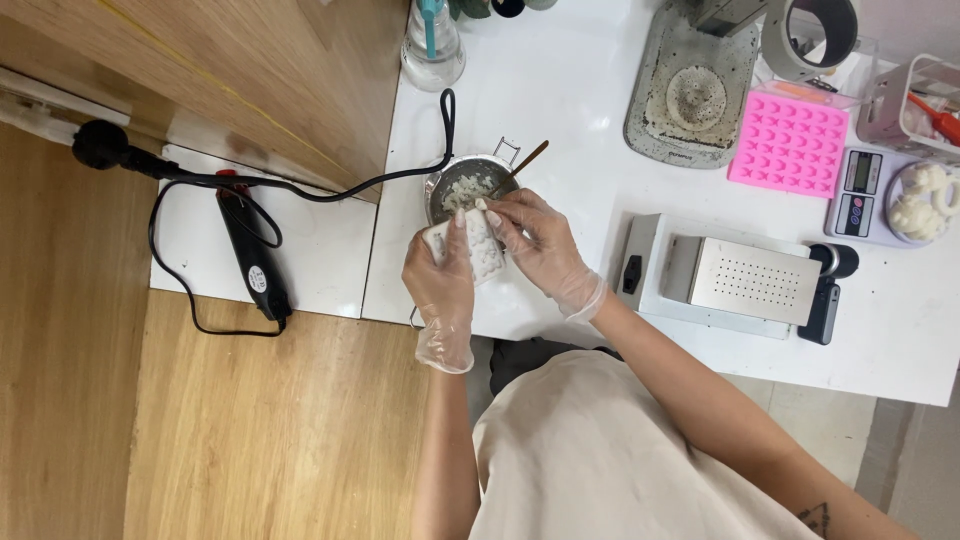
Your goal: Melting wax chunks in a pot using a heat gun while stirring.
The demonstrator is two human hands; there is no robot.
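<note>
Both of my hands wear clear gloves and together hold a small white mould (478, 248) with rows of little cavities, tilted over a small metal pot (462, 184). My left hand (442, 285) grips the mould's left side, thumb on top. My right hand (537, 243) pinches its upper right edge with the fingertips. The pot holds pale crumbly pieces and a wooden-handled stirrer (528, 157) leans in it. The pot stands on the white table (560, 90) near its left edge.
A black cable (330, 190) runs from the pot area to a black tool (255, 262) on a white board. Right of my hands: a metal box device (752, 280), pink mould (789, 144), small scale (858, 195), grey tray (690, 95), spray bottle (432, 45).
</note>
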